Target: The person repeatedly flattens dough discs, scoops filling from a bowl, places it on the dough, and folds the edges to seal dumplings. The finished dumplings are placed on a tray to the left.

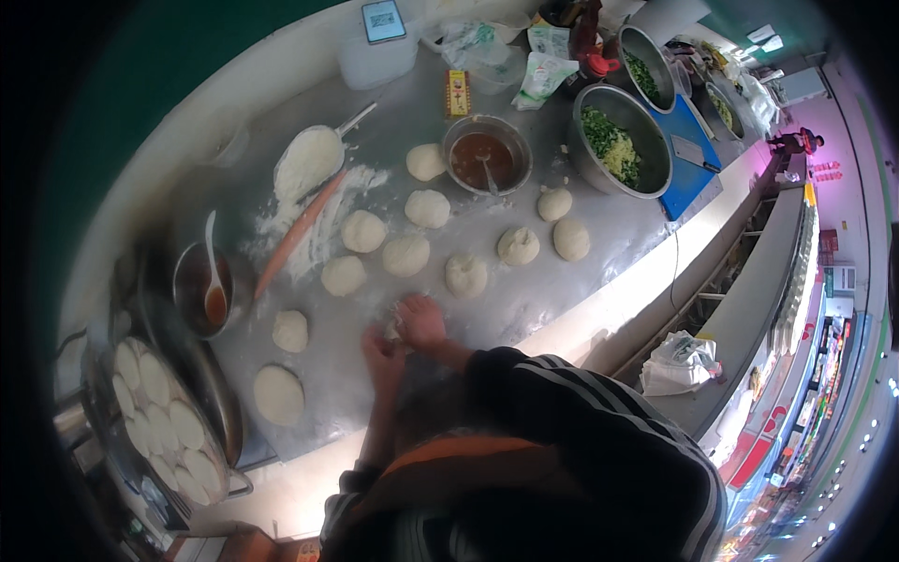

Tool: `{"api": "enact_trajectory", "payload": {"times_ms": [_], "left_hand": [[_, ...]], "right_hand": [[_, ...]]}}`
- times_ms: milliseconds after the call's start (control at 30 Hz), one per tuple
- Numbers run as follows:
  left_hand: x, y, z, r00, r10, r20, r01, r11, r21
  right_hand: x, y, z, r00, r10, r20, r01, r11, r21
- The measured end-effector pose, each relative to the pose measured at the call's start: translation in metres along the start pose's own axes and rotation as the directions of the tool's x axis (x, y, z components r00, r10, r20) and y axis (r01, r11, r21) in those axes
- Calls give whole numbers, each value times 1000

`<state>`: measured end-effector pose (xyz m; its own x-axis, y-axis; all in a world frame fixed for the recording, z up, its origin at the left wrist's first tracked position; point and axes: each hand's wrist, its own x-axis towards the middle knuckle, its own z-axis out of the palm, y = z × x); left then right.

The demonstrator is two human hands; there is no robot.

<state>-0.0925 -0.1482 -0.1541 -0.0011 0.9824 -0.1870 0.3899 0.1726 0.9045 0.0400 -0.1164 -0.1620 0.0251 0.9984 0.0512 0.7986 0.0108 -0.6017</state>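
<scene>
Both of my hands meet at the near part of a steel worktop (330, 393). My left hand (384, 351) pinches the left edge of a small piece of dough (395, 329), which is largely hidden. Over its right side lies my right hand (421, 322), fingers close together; whether it grips the dough is unclear. Several round dough balls (406, 256) sit just beyond the hands, one of them with a gathered top (518, 246). To the left are another dough ball (290, 331) and a flattened dough round (279, 395). A tapered wooden rolling pin (300, 232) rests beside scattered flour.
A flour scoop (309, 160) and a bowl of brown sauce (482, 160) stand farther back. Steel bowls of chopped greens (621, 151) and a blue cutting board (685, 190) holding a cleaver (692, 151) are at right. At left are a sauce pot (204, 288) and a round pan of flat dough pieces (165, 428).
</scene>
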Motion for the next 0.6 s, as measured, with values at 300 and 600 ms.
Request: {"api": "enact_trajectory", "payload": {"times_ms": [300, 600], "left_hand": [[24, -9, -11, 998, -14, 67, -5, 961, 276], [27, 0, -49, 966, 157, -207, -29, 857, 515]], "right_hand": [[38, 17, -35, 985, 5, 175, -17, 998, 66], [76, 270, -207, 843, 457, -284, -535, 775, -337]]}}
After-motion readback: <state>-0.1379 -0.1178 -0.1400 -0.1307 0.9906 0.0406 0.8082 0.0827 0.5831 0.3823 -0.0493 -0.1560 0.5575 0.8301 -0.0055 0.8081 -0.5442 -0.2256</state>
